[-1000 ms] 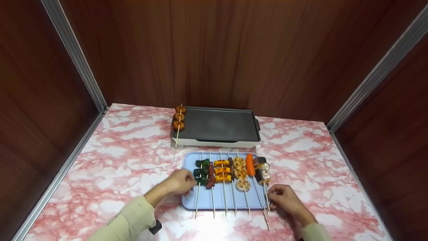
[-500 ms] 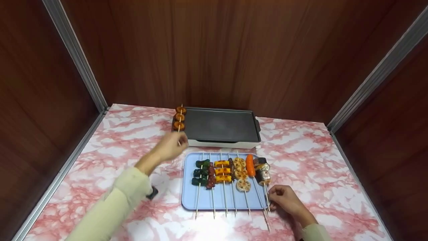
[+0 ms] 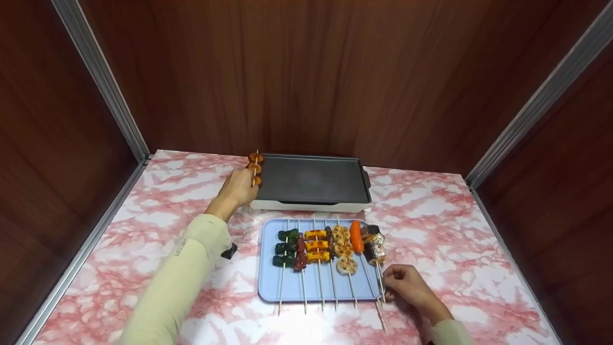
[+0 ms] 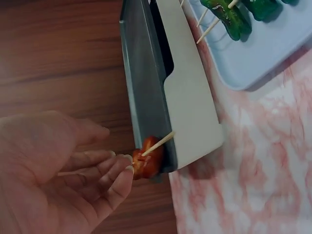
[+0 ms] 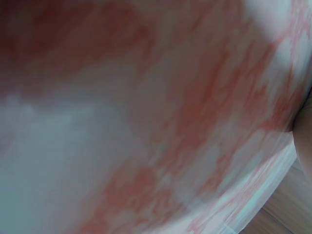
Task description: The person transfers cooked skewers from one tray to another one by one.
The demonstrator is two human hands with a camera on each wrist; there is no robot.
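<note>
A skewer of round orange-brown slices (image 3: 255, 158) lies along the left end of the black griddle (image 3: 311, 179). My left hand (image 3: 239, 187) is at this skewer, covering its lower part in the head view. In the left wrist view the fingertips (image 4: 127, 168) reach the end slice (image 4: 150, 158), while the thumb stays apart and the bare stick points away. My right hand (image 3: 404, 285) rests on the table at the right edge of the blue tray (image 3: 268, 287), fingers loosely bent. Its fingertips are right at the stick of the dark-and-silver roll skewer (image 3: 375, 249).
Across the tray lie skewers of green pieces (image 3: 284, 248), dark red meat (image 3: 300, 254), yellow pieces (image 3: 317, 245) and lotus root slices (image 3: 343, 247), plus an orange sausage (image 3: 356, 237). Several stick ends overhang its front edge. Wood panels (image 3: 306, 76) enclose the table.
My left hand has moved from the green skewer on the tray, forward to the skewer on the griddle, then farther up along it. The right hand stays in place.
</note>
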